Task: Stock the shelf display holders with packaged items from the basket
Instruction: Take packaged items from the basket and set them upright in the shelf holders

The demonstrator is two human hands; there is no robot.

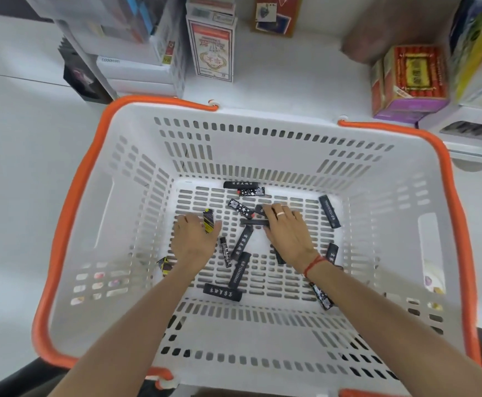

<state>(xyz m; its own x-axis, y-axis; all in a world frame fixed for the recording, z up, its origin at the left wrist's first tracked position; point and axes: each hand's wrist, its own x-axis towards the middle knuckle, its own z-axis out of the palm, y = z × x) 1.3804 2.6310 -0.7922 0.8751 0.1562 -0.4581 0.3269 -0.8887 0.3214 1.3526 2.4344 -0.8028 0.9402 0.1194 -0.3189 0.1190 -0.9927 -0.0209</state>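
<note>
Head view: both your hands are down in the white basket (136, 133), which sits on the white surface below the shelf boxes. Your left hand (193, 239) pinches a small dark packet with yellow print (208, 222) between its fingers, near the floor's left edge. Your right hand (287, 233) lies spread over the black packets (238, 270) scattered across the basket floor, fingertips touching one near the far edge; whether it has closed on any, I cannot tell. These packets look light, stiff and slick, so take each across its narrow sides, near the middle. The display holders are not clearly visible.
</note>
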